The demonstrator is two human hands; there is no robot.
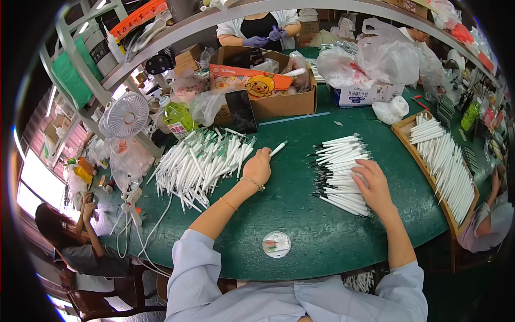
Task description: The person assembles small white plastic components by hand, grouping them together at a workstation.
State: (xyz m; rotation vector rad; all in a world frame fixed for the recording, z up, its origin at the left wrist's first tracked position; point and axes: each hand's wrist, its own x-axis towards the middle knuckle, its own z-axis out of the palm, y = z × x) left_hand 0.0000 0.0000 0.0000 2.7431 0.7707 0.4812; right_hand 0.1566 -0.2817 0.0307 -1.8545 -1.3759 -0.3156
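Out past the fingertips of my left hand (257,167) sticks a slim white pen (278,148); the fingers are closed around its lower end. Left of that hand lies a loose heap of similar white pens (201,161), some with green parts, pointing in mixed directions. My right hand (373,185) rests with fingers apart on the right ends of a stack of white pens (339,172). Those lie roughly side by side, their thin black tips pointing left. Whether the right fingers press on any single pen I cannot tell.
A wooden tray (449,213) of white pens stands at the right. A small round dish (277,244) lies in front of me. Behind are a cardboard box (289,106), a dark phone or tablet (241,111) and a green-liquid bottle (177,118). A white fan (127,115) stands left; people sit around.
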